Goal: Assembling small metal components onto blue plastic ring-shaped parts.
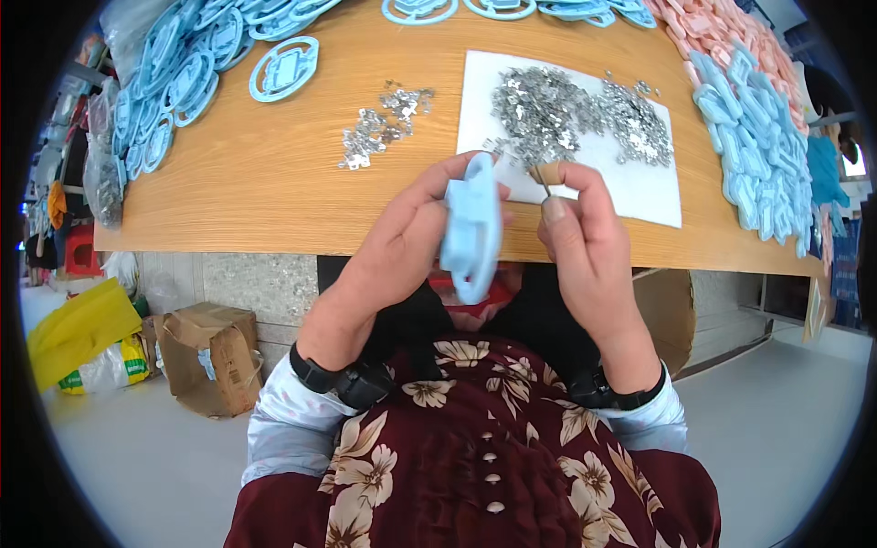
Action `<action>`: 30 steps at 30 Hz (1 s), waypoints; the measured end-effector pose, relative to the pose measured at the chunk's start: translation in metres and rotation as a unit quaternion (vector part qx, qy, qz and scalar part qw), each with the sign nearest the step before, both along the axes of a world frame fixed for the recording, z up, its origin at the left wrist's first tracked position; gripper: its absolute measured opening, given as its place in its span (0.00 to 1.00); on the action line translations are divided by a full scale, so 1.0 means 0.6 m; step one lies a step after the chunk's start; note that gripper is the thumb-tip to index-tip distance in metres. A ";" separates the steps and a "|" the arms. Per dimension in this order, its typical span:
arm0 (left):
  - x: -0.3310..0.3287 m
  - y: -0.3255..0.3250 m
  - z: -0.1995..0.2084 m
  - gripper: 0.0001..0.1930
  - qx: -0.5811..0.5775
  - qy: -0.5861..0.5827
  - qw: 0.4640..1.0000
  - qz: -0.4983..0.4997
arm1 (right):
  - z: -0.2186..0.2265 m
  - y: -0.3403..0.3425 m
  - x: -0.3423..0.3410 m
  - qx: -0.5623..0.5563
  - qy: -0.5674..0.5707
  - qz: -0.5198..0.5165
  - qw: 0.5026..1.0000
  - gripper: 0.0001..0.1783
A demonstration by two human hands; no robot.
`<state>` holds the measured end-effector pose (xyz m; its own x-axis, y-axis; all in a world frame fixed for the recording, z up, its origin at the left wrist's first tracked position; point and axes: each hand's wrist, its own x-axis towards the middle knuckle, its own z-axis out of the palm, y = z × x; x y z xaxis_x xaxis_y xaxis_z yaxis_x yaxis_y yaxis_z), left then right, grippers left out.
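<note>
My left hand [406,228] is closed around a light blue plastic part [473,228], held edge-on above the table's front edge. It has an oval rim and a raised block in its middle. Just to its right, my right hand [589,233] pinches a thin, dark metal piece [543,181] between thumb and forefinger; its exact kind is too small to tell. Tan tape wraps that forefinger's tip. Beyond both hands, a heap of small silvery metal pieces [539,105] lies on a white sheet [594,196]. The held part and the metal piece are apart.
Smaller metal bits [370,137] are scattered on the wooden table [274,183]. Light blue oval parts [187,82] pile up at the far left, with one single oval part [284,69] beside them. Blue pieces [749,146] and pink pieces [731,32] are heaped at right. A cardboard box [206,356] stands below left.
</note>
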<state>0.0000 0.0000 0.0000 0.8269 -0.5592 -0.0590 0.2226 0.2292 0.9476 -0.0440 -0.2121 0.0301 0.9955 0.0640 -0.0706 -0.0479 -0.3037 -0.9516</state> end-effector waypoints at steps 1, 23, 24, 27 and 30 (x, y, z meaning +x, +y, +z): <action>-0.005 -0.006 -0.001 0.36 -0.057 0.039 0.998 0.013 | 0.007 0.006 -0.006 -0.040 -0.001 0.002 0.999 0.21; 0.004 -0.028 -0.010 0.37 -0.243 0.166 0.956 0.010 | -0.030 0.044 0.004 -0.197 -0.306 0.041 0.931 0.20; 0.009 -0.026 -0.018 0.37 -0.243 0.164 0.956 -0.011 | -0.028 0.041 0.004 -0.175 -0.311 0.033 0.934 0.19; 0.022 -0.019 -0.030 0.37 -0.278 0.204 0.936 -0.069 | -0.006 0.012 -0.016 -0.106 -0.187 -0.050 0.975 0.17; 0.005 -0.039 -0.010 0.33 -0.330 0.313 0.885 -0.105 | -0.005 -0.017 -0.019 -0.042 -0.122 -0.065 0.989 0.18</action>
<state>0.0029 -0.0236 -0.0063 0.6217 -0.7800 -0.0714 0.7592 0.5777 0.2999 -0.0552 -0.2225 0.0270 0.9828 -0.0613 0.1742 0.1372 -0.3889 -0.9110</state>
